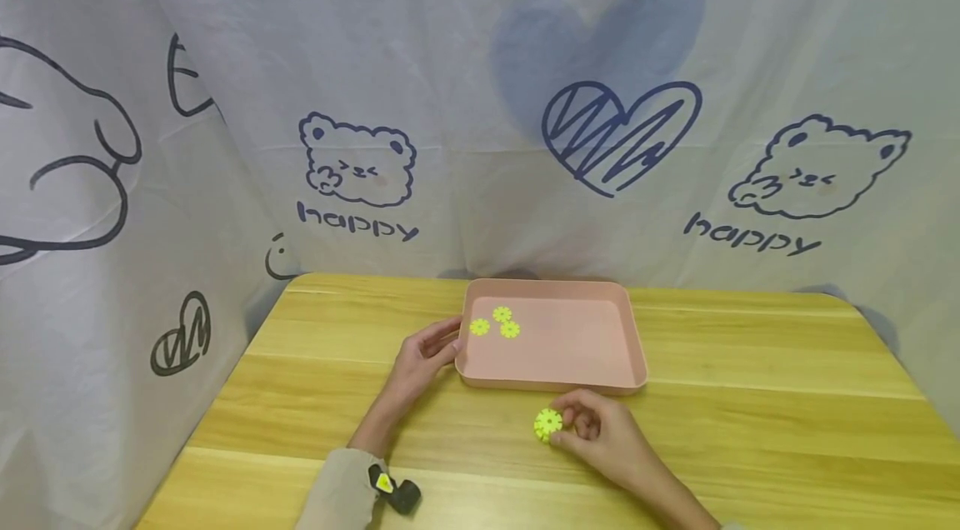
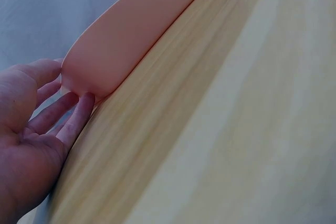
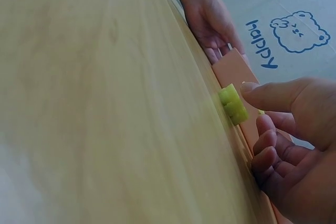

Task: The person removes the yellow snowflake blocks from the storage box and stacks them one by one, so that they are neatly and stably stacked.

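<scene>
My left hand (image 1: pixel 422 359) rests its fingers against the left end of a shallow pink tray (image 1: pixel 577 338). In the left wrist view, the fingertips (image 2: pixel 86 100) touch the tray's outer corner. Just in front of the tray's near side, my right hand (image 1: pixel 603 438) pinches a small stack of yellow-green snowflake discs (image 1: pixel 548 423) between thumb and forefinger, the other fingers curled. From the right wrist, the held discs (image 3: pixel 233 105) appear edge-on; how many cannot be told. Three similar discs (image 1: pixel 510 330) lie flat in the tray's left part.
The wooden table (image 1: pixel 750 380) extends on both sides of the tray. A white cloth (image 1: pixel 465 97) printed with hearts and bears hangs behind and along the left. A black band with a small device (image 1: pixel 395 491) is on the left wrist.
</scene>
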